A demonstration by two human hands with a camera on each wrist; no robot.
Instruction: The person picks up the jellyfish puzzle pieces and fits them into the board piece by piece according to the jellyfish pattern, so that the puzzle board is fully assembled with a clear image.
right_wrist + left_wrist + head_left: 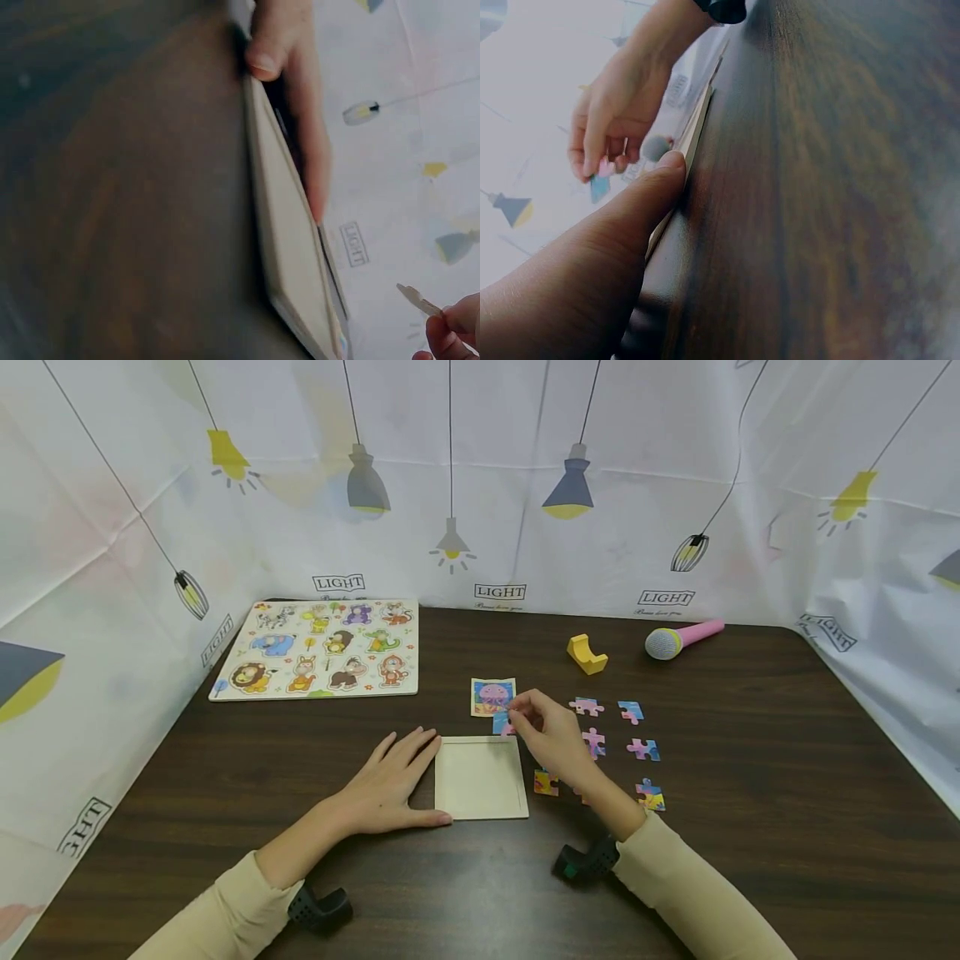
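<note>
My right hand (pixel 553 739) pinches a blue and pink jigsaw piece (pixel 502 723) between thumb and fingers, above the far edge of a pale wooden puzzle tray (pixel 482 779). In the right wrist view the puzzle piece (pixel 417 298) is seen edge-on, held up off the table. With fingers spread, my left hand (pixel 390 785) rests along the tray's left side, its thumb at the near left corner. Just beyond the tray lies a small picture card (pixel 491 695) of a pink octopus, partly overlapped by the held piece. Loose jigsaw pieces (pixel 643 749) lie right of the tray, some hidden under my right forearm.
An animal puzzle board (pixel 322 652) lies at the back left. A yellow curved block (pixel 587 655) and a pink toy microphone (pixel 682 639) are at the back right. A white printed cloth (pixel 495 468) hangs behind the dark wooden table (pixel 750 760).
</note>
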